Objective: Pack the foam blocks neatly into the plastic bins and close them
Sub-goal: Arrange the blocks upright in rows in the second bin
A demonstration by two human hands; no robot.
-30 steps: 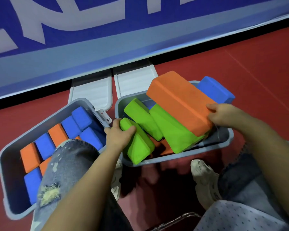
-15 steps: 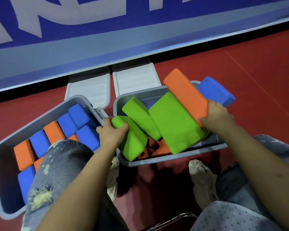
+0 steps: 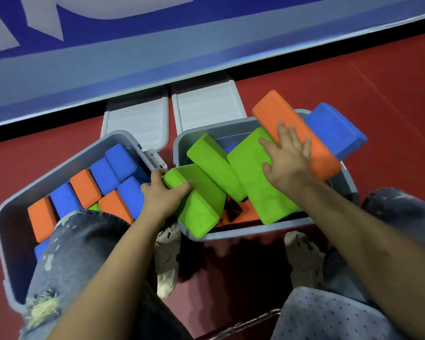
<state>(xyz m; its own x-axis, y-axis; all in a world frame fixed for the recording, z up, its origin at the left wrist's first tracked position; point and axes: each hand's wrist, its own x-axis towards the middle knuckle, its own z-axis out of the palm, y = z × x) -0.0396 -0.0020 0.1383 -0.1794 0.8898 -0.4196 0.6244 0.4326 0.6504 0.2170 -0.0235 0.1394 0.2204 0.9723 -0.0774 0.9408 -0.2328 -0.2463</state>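
Blocks in the left bin [image 3: 123,141] stand in tidy rows, though a knee hides part of it. The right bin [image 3: 231,235] is a jumble. The left hand [image 3: 162,195] grips a green block [image 3: 199,204] at its near corner; the right hand [image 3: 290,158] presses flat, fingers spread, across another green block [image 3: 260,187] and an orange block [image 3: 324,158]. Both lids [image 3: 138,121] lie beyond on the floor, so closing is left, I judge. The right bin's bottom layer is mostly hidden.
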